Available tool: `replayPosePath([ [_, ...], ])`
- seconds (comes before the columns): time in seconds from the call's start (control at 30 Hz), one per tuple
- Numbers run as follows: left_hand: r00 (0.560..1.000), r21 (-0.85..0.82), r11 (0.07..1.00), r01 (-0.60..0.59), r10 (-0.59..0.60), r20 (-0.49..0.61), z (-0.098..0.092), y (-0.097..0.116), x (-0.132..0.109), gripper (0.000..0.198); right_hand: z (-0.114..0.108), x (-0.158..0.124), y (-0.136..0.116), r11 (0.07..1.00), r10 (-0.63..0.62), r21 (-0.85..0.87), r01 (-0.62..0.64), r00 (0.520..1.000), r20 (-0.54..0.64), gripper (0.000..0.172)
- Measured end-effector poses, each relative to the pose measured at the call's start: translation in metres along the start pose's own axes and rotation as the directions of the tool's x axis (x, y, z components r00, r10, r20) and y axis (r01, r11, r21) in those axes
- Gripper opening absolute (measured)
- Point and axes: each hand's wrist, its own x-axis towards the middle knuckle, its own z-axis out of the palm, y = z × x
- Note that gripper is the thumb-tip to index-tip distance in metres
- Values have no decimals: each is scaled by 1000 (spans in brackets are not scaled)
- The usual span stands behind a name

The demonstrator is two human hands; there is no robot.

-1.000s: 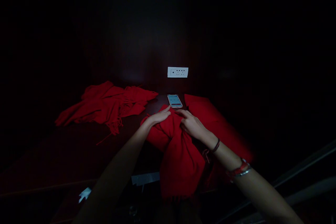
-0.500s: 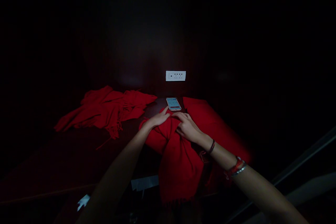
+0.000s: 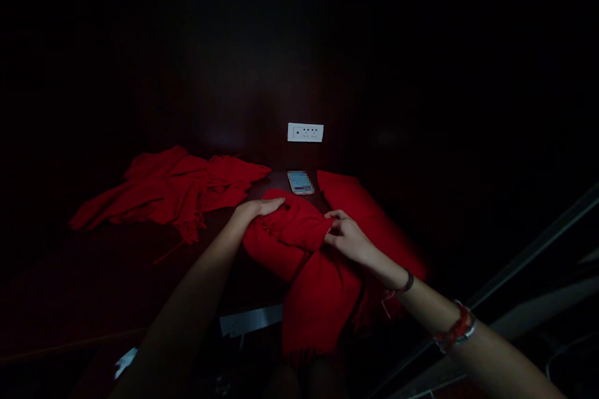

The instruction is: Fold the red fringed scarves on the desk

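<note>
A red fringed scarf [image 3: 309, 299] lies bunched on the dark table before me, its fringed end hanging over the front edge. My left hand [image 3: 264, 207] rests on the scarf's far left part, fingers stretched out over the cloth. On the other side, my right hand [image 3: 350, 240] pinches a fold of the same scarf between thumb and fingers. The fold between my hands is raised and loosely crumpled. Some of the right fingertips are hidden in the cloth.
Another red fringed cloth [image 3: 163, 184] lies in a loose heap at the left. A flat, folded red cloth [image 3: 369, 212] is at the right. A phone [image 3: 300, 182] lies behind the scarf, below a white wall socket [image 3: 305, 132]. The surroundings are very dark.
My hands have moved apart: the right has gone right and nearer me, drawing a fold of the scarf across. The left has shifted left. The view has turned slightly right.
</note>
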Motion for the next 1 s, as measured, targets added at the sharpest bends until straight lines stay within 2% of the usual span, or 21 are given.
replayPosePath([
  [0.07,998,-18,1000,20,-19,62,-2,0,-4,49,0,-2,1,999,31,-24,-30,998,51,9],
  [0.13,996,-104,995,-4,13,91,-4,0,-6,45,4,-4,3,995,1,-95,2,999,36,9],
  [0.2,998,-188,980,-63,61,-15,-7,-2,-6,44,10,-6,7,981,-51,-186,49,999,-6,8],
  [0.27,987,-168,981,-94,71,-143,-9,-5,-6,45,16,-6,12,961,-101,-259,92,995,-20,10],
  [0.3,987,-128,987,-93,75,-142,-10,-8,-6,44,18,-6,14,951,-121,-287,111,993,-17,12],
  [0.37,995,-61,994,-95,94,-13,-10,-11,-9,40,20,-7,18,934,-146,-333,126,989,-37,15],
  [0.43,980,-51,992,-119,126,152,-9,-13,-13,34,19,-7,22,922,-155,-370,114,984,-85,15],
  [0.47,972,-52,991,-122,130,197,-9,-13,-15,32,18,-7,23,917,-158,-383,108,982,-102,14],
  [0.57,963,-29,994,-110,114,243,-11,-10,-18,30,15,-7,24,906,-160,-409,106,982,-101,15],
  [0.63,971,-15,992,-129,129,200,-15,-7,-17,26,14,-3,23,901,-163,-419,115,983,-80,16],
  [0.67,981,-17,989,-145,146,128,-17,-6,-16,26,14,0,21,899,-166,-422,120,983,-73,17],
  [0.7,987,-30,987,-161,162,21,-19,-3,-15,27,15,4,20,897,-170,-423,126,983,-67,17],
  [0.77,966,-94,979,-182,160,-201,-22,4,-13,34,18,16,17,898,-178,-419,136,982,-63,17],
  [0.8,954,-141,972,-188,147,-262,-21,9,-12,38,20,22,16,901,-179,-412,138,982,-62,17],
  [0.83,952,-181,965,-190,136,-274,-19,14,-12,40,23,29,15,905,-179,-401,140,982,-61,16],
  [0.9,975,-192,970,-147,110,-193,-12,24,-12,39,27,37,15,919,-176,-367,143,983,-58,15],
  [0.97,992,-114,992,-63,50,-118,-2,30,-11,35,29,37,15,936,-172,-323,142,983,-65,14],
  [1.0,993,-66,998,-22,14,-115,3,30,-11,33,30,33,14,943,-174,-298,144,982,-73,13],
])
